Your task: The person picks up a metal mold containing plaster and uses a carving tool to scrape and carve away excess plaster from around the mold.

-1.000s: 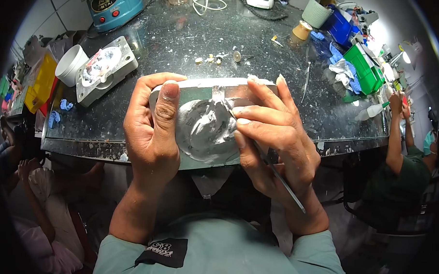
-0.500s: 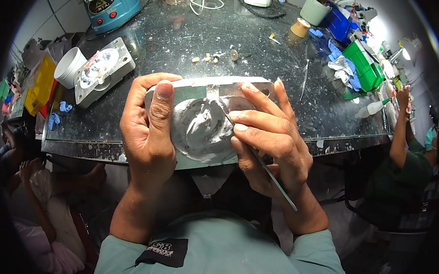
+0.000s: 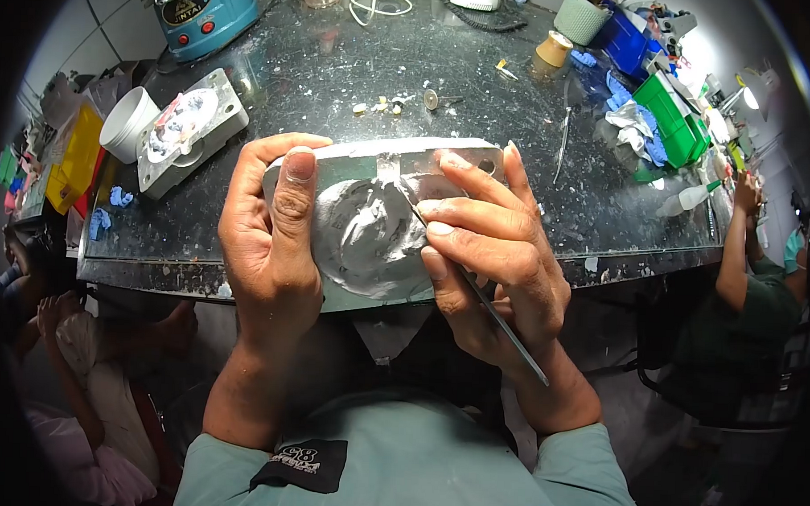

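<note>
A metal mold half with white-grey plaster in its round hollow is held up at the table's front edge. My left hand grips its left side, thumb on the face and fingers round behind. In my right hand is a thin metal tool, pinched between thumb and fingers. Its tip meets the plaster's upper right, just below the notch at the mold's top edge. Some fingers of my right hand lie over the mold's right side.
Another mold half leans by a white cup on the dark table. Small pieces and a round disc tool lie beyond my hands. At right are a slim tool, a green bin and a co-worker's arm.
The mold and both my hands have shifted slightly left. The metal tool has moved with my right hand and stays at the plaster. The co-worker's arms at right have moved.
</note>
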Tool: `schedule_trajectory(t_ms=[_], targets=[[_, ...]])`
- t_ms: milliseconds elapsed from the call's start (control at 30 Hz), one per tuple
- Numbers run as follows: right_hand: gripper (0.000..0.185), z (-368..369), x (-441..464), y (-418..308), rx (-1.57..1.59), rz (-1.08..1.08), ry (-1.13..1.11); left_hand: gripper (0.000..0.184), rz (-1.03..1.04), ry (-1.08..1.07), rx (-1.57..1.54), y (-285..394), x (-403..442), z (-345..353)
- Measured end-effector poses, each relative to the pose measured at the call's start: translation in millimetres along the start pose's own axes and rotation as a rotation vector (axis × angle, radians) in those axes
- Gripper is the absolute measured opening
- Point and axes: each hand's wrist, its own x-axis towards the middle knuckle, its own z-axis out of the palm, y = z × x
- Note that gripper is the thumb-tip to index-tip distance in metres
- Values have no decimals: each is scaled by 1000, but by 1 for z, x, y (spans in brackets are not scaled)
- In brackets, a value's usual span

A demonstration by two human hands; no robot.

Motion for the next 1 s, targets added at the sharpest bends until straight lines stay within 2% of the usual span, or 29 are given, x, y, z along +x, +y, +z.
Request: schedule_trajectory(t_ms=[133, 300, 433, 600, 667, 767, 867, 1000], targets=[[28, 2, -1, 2, -9, 0, 26, 29, -12, -4, 5, 0, -1, 0], [25, 3, -1, 0, 13, 33, 25, 31, -8, -7, 41, -2, -1, -1], [17, 1, 1, 4, 5, 27, -15, 24, -28, 14, 33, -3, 3, 0], [19, -3, 3, 12, -104, -80, -50, 21, -92, 18, 19, -2, 4, 0], [22, -3, 1, 18, -167, -158, -73, 22, -59, 31, 70, -5, 5, -1], [23, 3, -5, 20, -55, -139, 58, 23, -59, 25, 65, -3, 3, 0], [23, 2, -3, 15, -11, -70, 82, 22, -56, 34, 66, -3, 4, 1], [15, -2, 1, 8, -72, -61, -10, 20, -53, 41, 88, -6, 5, -1]])
